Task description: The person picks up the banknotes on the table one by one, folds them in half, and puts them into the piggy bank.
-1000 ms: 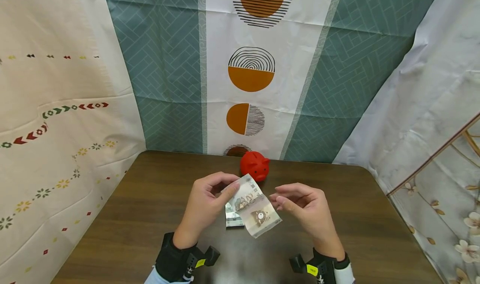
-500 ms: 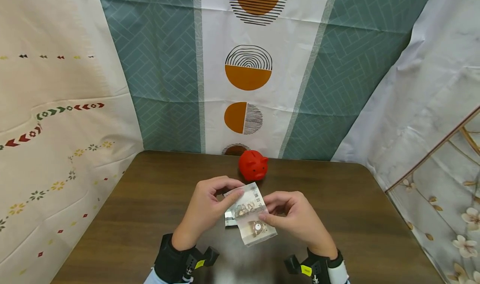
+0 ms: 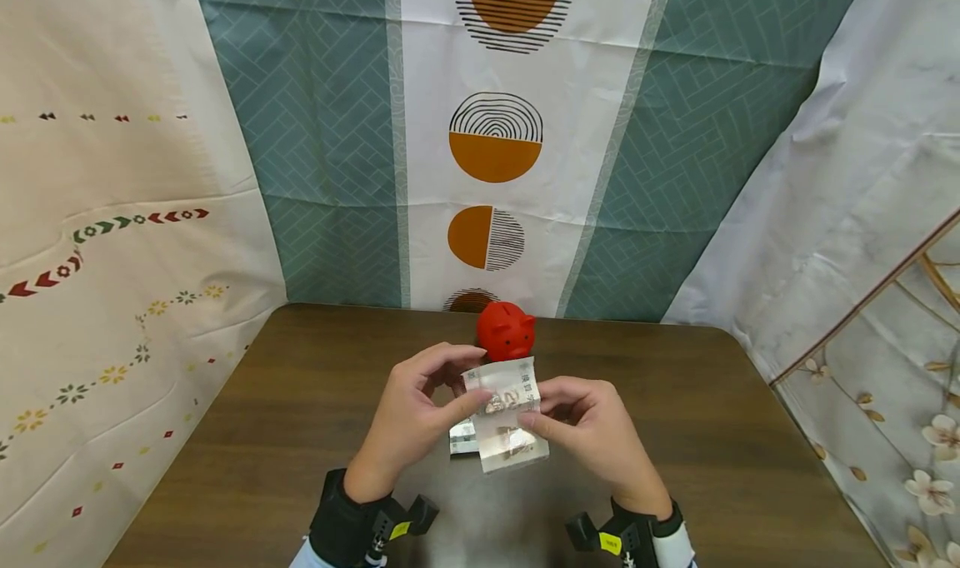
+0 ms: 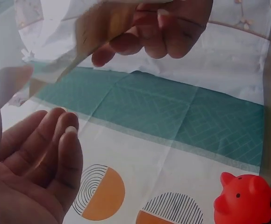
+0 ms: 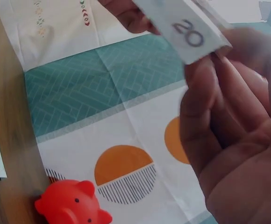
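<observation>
1. My right hand [image 3: 588,426] pinches the pale, creased paper banknote [image 3: 504,421] at three o'clock; my left hand [image 3: 420,406] lays its thumb at nine, clamped or not I can't tell.
2. It's at six o'clock from the red, rounded piggy bank [image 3: 506,332].
3. Likely light, limp, tearable: grip edges.

In the head view, your left hand [image 3: 416,411] and the pale paper banknote [image 3: 501,428] cover part of a small white-and-green printed item [image 3: 462,440]. Your right hand [image 3: 588,430] has some fingertips hidden behind the note. Your left wrist view blurs its print; both wrist views crop the smooth red pig-shaped figure [image 5: 70,200] below.
</observation>
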Demonstrator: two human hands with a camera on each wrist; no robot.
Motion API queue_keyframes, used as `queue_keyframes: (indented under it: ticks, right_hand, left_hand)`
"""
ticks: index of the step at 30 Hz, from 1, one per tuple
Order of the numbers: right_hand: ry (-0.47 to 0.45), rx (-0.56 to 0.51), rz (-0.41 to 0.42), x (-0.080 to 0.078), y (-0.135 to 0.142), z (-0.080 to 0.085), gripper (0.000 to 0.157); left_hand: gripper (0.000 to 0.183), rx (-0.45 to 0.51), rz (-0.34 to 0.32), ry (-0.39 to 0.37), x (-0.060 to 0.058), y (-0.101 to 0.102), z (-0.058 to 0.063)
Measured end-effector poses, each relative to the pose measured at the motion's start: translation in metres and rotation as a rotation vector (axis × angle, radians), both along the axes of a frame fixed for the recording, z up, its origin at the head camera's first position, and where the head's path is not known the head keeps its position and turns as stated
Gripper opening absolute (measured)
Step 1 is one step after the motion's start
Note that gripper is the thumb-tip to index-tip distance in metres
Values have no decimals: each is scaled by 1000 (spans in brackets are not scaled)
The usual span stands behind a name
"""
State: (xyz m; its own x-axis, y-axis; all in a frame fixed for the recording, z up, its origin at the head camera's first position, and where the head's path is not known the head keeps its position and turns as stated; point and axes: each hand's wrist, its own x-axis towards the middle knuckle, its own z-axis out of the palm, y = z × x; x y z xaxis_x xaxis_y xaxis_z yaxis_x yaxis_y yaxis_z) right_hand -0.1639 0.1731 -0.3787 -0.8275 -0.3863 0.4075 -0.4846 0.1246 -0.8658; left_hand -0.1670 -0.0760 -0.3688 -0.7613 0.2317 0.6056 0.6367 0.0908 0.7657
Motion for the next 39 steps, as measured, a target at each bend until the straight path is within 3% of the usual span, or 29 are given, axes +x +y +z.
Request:
queue_keyframes:
  ticks: [6,12,22,31,39]
  right_hand:
    - [-13,-89,-184,1,-1,2,22]
    - [-63,-162,-279,3,-2,4,23]
    - [-52,-193,-246,4,-7,4,21]
    - [-34,-191,-231,4,-9,6,21]
    - [-51,-211,-206,4,-7,5,23]
  left_hand:
    - [45,14,-50,-55,-2,3,-3]
    - [29,-5,-31,-92,-1,7,-5]
    - [13,-22,9,-164,3,10,-3]
    - [9,32,16,-111,3,11,-6]
    - [9,60,5,-122,4,10,-5]
